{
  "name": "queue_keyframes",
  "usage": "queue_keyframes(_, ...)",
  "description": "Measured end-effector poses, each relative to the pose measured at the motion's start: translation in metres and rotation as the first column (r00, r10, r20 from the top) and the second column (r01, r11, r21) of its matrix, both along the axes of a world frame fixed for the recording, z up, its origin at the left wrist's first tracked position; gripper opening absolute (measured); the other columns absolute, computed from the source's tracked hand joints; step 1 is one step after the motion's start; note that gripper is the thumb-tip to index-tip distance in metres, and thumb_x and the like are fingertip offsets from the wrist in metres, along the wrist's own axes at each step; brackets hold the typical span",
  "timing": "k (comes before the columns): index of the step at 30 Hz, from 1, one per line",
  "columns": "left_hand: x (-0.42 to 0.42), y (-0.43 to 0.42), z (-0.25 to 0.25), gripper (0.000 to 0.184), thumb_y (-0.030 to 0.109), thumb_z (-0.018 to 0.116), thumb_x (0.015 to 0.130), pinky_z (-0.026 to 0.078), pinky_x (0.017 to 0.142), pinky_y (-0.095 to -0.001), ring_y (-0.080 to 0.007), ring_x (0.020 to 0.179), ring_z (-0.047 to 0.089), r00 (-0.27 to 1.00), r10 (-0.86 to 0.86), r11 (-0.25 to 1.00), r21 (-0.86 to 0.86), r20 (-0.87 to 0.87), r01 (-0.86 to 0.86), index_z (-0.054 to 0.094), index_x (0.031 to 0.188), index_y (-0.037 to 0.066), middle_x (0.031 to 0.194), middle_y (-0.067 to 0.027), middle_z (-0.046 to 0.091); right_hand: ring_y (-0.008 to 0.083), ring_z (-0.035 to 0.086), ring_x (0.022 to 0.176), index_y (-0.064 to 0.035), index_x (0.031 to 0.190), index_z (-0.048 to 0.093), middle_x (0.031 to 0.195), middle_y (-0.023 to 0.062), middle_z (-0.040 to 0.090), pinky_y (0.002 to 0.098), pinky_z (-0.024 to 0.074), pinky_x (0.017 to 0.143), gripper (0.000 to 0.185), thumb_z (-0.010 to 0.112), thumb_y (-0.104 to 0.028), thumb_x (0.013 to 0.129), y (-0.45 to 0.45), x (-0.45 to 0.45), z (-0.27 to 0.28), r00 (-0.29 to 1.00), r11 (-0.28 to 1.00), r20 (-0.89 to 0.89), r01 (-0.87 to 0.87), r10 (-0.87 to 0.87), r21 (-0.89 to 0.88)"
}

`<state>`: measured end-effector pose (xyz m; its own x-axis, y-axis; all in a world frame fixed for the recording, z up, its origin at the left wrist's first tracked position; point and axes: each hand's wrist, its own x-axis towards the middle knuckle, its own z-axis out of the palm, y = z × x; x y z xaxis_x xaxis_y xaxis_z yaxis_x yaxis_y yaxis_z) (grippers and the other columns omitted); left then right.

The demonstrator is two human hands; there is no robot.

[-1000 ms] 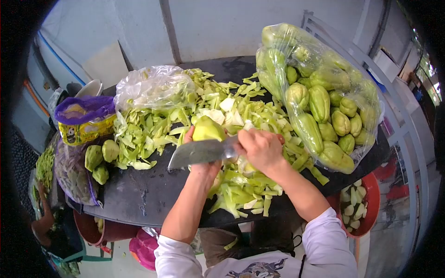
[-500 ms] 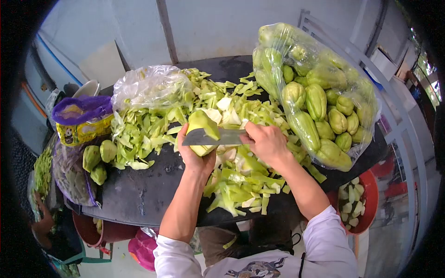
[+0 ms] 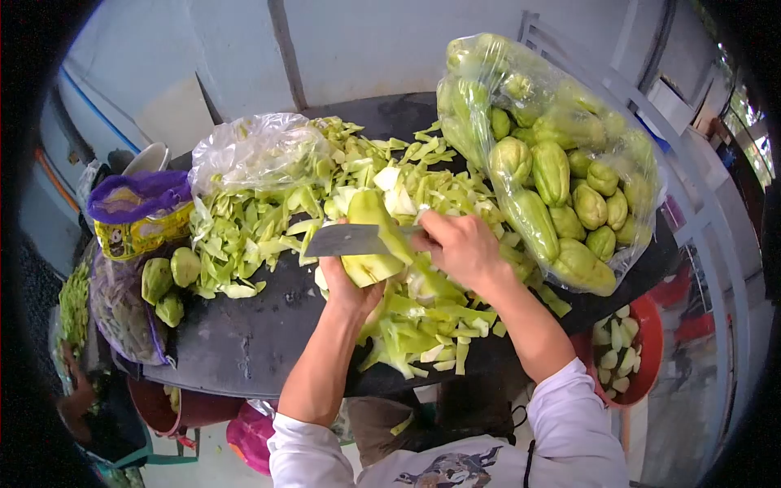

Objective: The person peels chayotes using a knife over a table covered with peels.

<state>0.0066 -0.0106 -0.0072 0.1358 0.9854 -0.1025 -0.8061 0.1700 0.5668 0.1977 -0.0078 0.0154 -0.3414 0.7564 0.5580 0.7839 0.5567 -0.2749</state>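
A partly peeled, pale green chayote (image 3: 373, 268) rests in my left hand (image 3: 348, 291), whose fingers wrap its lower side. My right hand (image 3: 462, 250) grips the handle of a broad-bladed knife (image 3: 343, 241). The blade lies across the chayote, and a strip of peel (image 3: 395, 239) stands up along it near the handle. Beneath and beyond both hands spreads a heap of green peelings (image 3: 423, 313) with some whitish pieces in it. The knife's handle is mostly hidden by my fingers.
A clear bag of whole chayotes (image 3: 561, 179) fills the right of the dark table (image 3: 215, 346). At left are loose chayotes (image 3: 156, 281), a purple mesh bag (image 3: 122, 297) and a crumpled plastic bag (image 3: 256, 154). A red bucket (image 3: 651, 358) of cut pieces stands below right.
The knife has shifted slightly left across the chayote, and a longer peel strip now rises beside the blade. The chayote has tilted a little in my left hand.
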Motion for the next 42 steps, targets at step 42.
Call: queue_keyframes(42,0.004,0.001,0.016,0.048,0.046,0.046,0.091,0.05,0.088,-0.0423,-0.0298,0.092,0.063,0.979,0.007,0.997,-0.081,0.203,0.01,0.061,0.11,0.004,0.099,-0.0164,0.066,0.0253,0.059,0.051,-0.0085,0.073,0.049,0.058,0.0063,0.053,0.0369,0.05,0.048,0.021,0.07,-0.011,0.07,-0.005,-0.03,-0.001,0.997,0.946,0.061,-0.059,0.042,0.318)
